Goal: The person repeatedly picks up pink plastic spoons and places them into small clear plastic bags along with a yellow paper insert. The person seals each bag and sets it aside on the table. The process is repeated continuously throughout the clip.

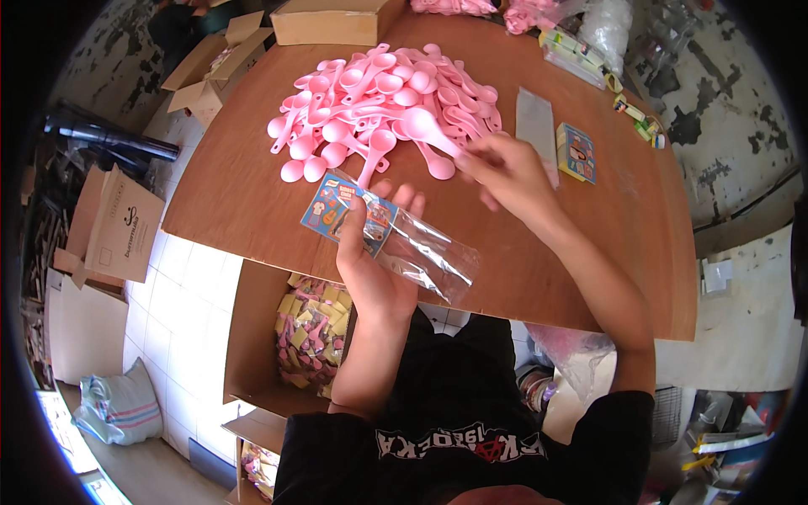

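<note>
In the head view, with clock directions taken from its centre, the left hand (374, 261) is half curled near 8 o'clock, its grip closed between thumb and fingers on a clear plastic bag (438, 257) with a blue printed card (328, 206) at its 10 o'clock end. Whether the card lies inside the bag or against it, I cannot tell; the bag's 4 o'clock end hangs flat, with only glare on it. The right hand (512, 172), toward 2 o'clock, has its grip pinched on the handle of a pink spoon (425, 128), the bowl pointing to 10 o'clock over the edge of a heap of pink spoons (379, 84) on the table (236, 194).

At 2 o'clock lie a stack of cards (577, 153) and, just beside it, flat clear sleeves (534, 122). An open carton (252, 337) stands below the table edge at 8 o'clock, heaped with small packets (316, 328) showing pink and yellow pieces. Another carton (257, 427) at 7 o'clock holds similar colours, partly hidden. Between 10 and 11 o'clock, a carton with raised flaps (202, 80) has contents too small to identify. A tied white sack (122, 408) sits at 8 o'clock, its contents hidden.
</note>
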{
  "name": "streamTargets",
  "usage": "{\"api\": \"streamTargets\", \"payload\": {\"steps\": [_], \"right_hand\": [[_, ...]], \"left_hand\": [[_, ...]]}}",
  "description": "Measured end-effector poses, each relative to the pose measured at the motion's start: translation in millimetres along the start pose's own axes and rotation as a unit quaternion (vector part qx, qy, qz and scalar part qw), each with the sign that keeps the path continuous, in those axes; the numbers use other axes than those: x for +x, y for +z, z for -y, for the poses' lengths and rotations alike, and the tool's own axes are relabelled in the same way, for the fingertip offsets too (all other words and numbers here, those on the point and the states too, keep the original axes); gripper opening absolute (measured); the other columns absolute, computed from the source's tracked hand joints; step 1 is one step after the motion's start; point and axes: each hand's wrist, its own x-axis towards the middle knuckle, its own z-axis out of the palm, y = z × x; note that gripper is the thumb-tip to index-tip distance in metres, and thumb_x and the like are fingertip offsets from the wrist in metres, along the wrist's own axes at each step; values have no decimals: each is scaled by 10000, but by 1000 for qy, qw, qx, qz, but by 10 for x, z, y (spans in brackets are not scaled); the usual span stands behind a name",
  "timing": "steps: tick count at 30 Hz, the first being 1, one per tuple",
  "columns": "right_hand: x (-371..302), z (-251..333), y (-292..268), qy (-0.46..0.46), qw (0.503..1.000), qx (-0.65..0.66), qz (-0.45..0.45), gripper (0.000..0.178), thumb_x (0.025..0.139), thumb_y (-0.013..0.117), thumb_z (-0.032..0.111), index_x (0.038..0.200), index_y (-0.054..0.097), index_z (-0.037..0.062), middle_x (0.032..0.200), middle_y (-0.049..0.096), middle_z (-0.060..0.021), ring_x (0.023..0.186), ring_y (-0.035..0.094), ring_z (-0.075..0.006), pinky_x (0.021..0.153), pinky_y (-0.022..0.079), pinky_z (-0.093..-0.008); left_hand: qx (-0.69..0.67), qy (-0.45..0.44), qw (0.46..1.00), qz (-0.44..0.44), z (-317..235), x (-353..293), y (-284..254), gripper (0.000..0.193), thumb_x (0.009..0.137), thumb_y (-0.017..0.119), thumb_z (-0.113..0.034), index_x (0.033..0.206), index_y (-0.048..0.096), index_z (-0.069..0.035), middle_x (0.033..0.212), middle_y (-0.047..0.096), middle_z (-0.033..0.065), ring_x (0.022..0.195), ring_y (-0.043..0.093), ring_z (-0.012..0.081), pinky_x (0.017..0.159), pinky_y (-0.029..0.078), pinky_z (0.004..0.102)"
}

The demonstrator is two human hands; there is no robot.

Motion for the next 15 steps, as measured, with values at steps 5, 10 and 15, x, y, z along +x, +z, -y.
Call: {"api": "streamTargets", "payload": {"steps": [5,10,15], "right_hand": [[-870,93,-444,231,949,190,94,321,971,618,187,1190,594,-47,895,676,-103,647,625,-103,554,541,-256],[-1263,151,-572,297,913,243,139,384,974,610,178,1270,560,-61,960,689,-125,678,637,-107,621,568,-269],[-1212,320,-437,269,924,222,154,399,974,602,140,1323,496,-21,938,690,-141,656,642,-127,605,565,-300]], "left_hand": [[48,62,997,-28,30,96,96,514,971,581,-341,1239,474,84,1208,553,214,1119,605,296,1048,469,446],[36,79,996,-1,226,143,51,466,981,584,-285,1260,439,59,1232,535,202,1132,605,315,1024,488,485],[37,10,999,16,448,35,92,438,994,568,-260,1273,442,54,1157,586,196,1048,645,305,995,512,485]]}}
